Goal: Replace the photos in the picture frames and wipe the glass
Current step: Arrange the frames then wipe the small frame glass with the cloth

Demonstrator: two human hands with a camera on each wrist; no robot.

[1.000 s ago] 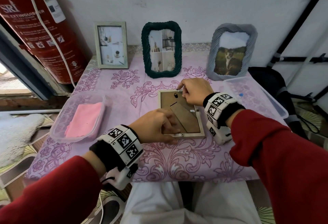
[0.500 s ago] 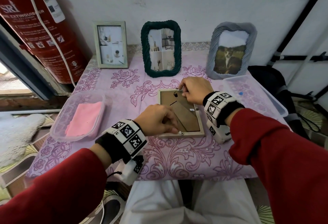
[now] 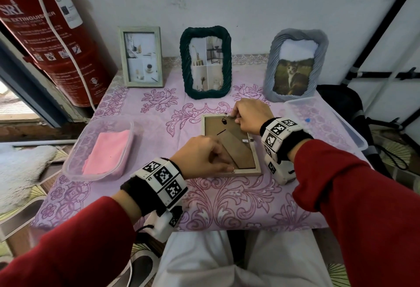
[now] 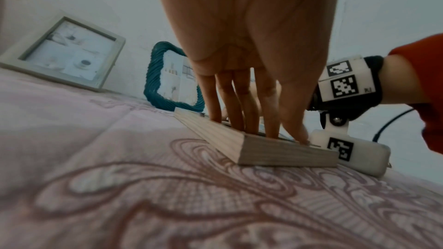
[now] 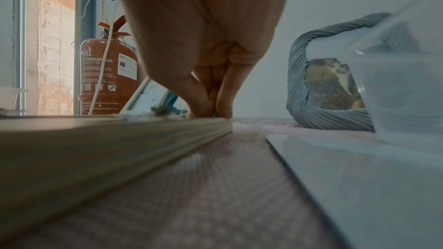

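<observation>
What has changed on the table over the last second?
Very little. The left hand slid slightly toward the near edge of the face-down wooden frame, fingertips on its back. The right hand stays pinching at the far edge. The three standing frames and pink cloth have not moved.

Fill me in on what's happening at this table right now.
A person has a wooden frame lying face down on the pink tablecloth. The left hand presses fingertips on its near corner; the right hand pinches something small, probably a clip, at its far edge. Three frames stand behind with photos in, and the pink cloth sits unused in its tub.
</observation>
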